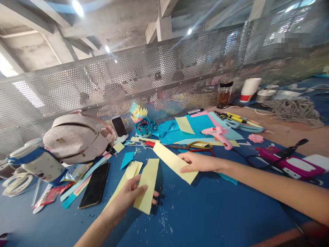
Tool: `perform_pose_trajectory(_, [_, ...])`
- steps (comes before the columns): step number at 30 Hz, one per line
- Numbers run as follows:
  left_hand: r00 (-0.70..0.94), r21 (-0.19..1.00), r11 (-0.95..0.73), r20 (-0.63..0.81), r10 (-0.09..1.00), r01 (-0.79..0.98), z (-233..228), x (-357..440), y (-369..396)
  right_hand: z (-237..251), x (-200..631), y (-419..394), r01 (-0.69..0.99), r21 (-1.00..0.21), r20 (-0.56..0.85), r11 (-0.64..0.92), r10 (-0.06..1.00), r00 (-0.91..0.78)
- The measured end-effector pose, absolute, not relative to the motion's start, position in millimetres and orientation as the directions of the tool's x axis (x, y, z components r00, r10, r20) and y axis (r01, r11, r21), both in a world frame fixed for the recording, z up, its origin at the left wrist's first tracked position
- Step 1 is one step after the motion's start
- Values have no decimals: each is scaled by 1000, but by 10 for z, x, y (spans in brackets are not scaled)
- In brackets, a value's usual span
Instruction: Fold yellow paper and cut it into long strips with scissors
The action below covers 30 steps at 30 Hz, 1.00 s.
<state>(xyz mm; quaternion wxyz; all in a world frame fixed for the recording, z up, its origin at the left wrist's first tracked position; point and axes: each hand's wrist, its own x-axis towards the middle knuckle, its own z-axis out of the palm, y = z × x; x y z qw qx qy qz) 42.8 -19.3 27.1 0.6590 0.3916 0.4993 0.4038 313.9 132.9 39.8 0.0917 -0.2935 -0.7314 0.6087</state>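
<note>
Nearest the camera, the left hand (128,197) is pinching a yellow paper strip (147,187) between thumb and fingers, holding it just above the blue table (205,212). Taking the scissors (191,146) as landmark: this strip is lying well in front of them and to their left. The right hand (199,162) is resting directly in front of the scissors, fingers extended flat and nearly together, pressing on a second, longer yellow strip (174,162) that is running diagonally from the scissors' red tip toward the camera. A pink glue gun (219,134) is sitting just behind and right of the scissors; a paper flower model (142,123) is standing behind them to the left.

Judged step: strips are being selected and collected. The next move probably calls for closing the right fingers on the long strip without creasing it.
</note>
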Motion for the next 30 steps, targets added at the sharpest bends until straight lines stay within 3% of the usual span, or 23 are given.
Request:
perform_pose_trajectory(4, [219,816,461,-407,887,-349,227,482,-384,436,3173,1103,224,-957,-289,-184,551,-783])
perform_pose_trajectory(8, [321,691,542,-437,840,-478,140,695,-338,424,3001,801,176,-905,-344,-388,422,-839])
perform_pose_trajectory(11, [333,677,561,-451,828,-476,102,860,-270,442,2901,637,229,-904,-336,-362,268,-903])
perform_pose_trajectory(15, [162,752,461,-440,884,-471,134,969,-255,515,2885,522,266,-926,-307,-267,127,-943])
perform_pose_trajectory(22, [149,844,372,-341,928,-387,290,960,-320,527,2974,483,283,-935,-319,-214,158,-935])
perform_pose_trajectory(25, [148,885,339,-307,940,-317,317,879,-293,558,2987,617,282,-959,-269,21,236,-934])
perform_pose_trajectory(27, [114,917,305,-285,952,-258,325,779,-254,617,2994,808,307,-869,-137,387,409,-902])
perform_pose_trajectory(29, [49,948,259,-255,966,-183,342,657,-213,682,3009,1073,455,-489,148,744,585,-797])
perform_pose_trajectory(30, [30,961,238,-236,971,-138,358,593,-195,707,3020,1223,544,-256,271,799,600,-753])
